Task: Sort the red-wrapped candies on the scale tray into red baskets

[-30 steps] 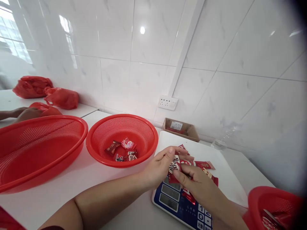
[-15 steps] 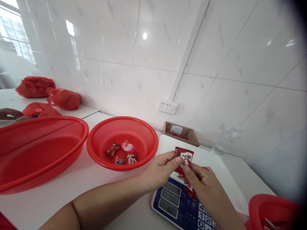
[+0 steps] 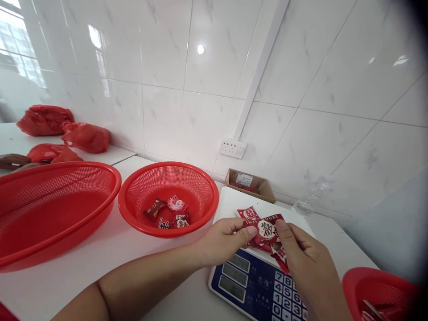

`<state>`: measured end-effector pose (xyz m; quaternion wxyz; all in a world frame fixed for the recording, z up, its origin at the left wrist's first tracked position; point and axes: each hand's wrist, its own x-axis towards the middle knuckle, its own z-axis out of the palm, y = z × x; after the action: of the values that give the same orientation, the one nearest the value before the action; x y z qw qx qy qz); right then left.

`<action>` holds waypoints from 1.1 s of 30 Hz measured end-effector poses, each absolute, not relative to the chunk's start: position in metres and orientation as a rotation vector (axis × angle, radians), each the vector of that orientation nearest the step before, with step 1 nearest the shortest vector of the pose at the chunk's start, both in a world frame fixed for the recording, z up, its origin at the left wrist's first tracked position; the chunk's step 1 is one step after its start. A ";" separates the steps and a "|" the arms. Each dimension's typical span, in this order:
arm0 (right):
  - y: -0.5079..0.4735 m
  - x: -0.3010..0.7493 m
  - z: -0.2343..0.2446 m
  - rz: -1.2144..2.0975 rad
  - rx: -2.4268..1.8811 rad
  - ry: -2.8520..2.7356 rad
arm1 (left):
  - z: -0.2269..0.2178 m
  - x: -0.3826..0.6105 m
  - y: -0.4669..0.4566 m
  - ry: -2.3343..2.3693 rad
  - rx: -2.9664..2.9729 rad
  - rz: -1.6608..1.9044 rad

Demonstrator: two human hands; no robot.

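Observation:
A dark red wrapped candy with a pale printed emblem is stretched between my two hands above a white and blue weighing scale. My left hand pinches its left end between thumb and fingers. At the right end, my right hand grips the wrapper the same way. Other red wrapped candies show behind and below it; whether they lie on the scale or are in my fingers is hard to tell. To the left, a round red plastic basket holds several wrapped candies.
A larger red basket stands at far left, and another at lower right holds wrapped items. Behind the scale sits a cardboard box by the tiled wall. Red plastic bags and another person's hand are at the left back.
My right hand has moved right, and the candy has turned from upright to lying sideways between my hands. More red candies now show around it. The view has shifted slightly.

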<state>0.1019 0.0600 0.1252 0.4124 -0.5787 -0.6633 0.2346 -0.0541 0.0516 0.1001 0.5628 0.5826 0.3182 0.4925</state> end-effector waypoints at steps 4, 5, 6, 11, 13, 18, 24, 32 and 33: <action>0.061 0.104 0.125 0.739 -1.360 -1.627 | 0.104 -0.053 0.051 0.700 1.320 1.175; 0.061 0.102 0.125 0.743 -1.341 -1.644 | 0.104 -0.053 0.051 0.682 1.307 1.172; 0.060 0.101 0.126 0.742 -1.326 -1.662 | 0.105 -0.053 0.051 0.668 1.290 1.168; 0.054 0.093 0.130 0.645 -1.357 -1.695 | 0.102 -0.053 0.051 0.719 1.275 1.117; 0.052 0.091 0.130 0.588 -1.385 -1.692 | 0.101 -0.052 0.051 0.730 1.300 1.086; 0.051 0.088 0.129 0.648 -1.380 -1.635 | 0.098 -0.051 0.051 0.729 1.295 1.084; 0.052 0.090 0.128 0.758 -1.347 -1.625 | 0.099 -0.053 0.052 0.732 1.319 1.095; 0.053 0.090 0.128 0.720 -1.373 -1.687 | 0.100 -0.052 0.050 0.731 1.276 1.105; 0.053 0.090 0.128 0.728 -1.374 -1.682 | 0.100 -0.052 0.050 0.729 1.273 1.107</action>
<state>0.0903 0.0525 0.1284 0.4127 -0.5463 -0.6690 0.2893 -0.0519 0.0504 0.0999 0.6065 0.5508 0.3151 0.4790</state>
